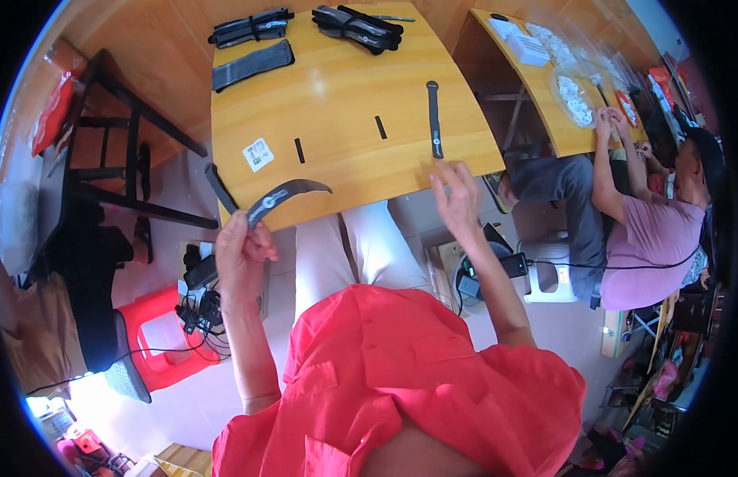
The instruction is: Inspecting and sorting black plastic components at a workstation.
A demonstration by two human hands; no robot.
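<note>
Near the front left corner of the wooden table (345,171), my left hand (246,248) pinches a black strap (275,200) with a pale mark on it. The strap's free end curves over the table to the right. Another black length (220,188) rises from the same hand along the table's edge; I cannot tell if it is the same strap. At the front right, my right hand (460,199) is empty, its fingers apart and bent. Just beyond its fingertips lies a flat black strap (434,119), pointing away from me.
Two short black strips (300,151) and a white printed label (258,155) lie mid-table. Strap bundles (357,29) and a strap stack (254,65) are at the back. A person (647,230) works at a side table (544,119) on the right. A red stool (166,338) stands left.
</note>
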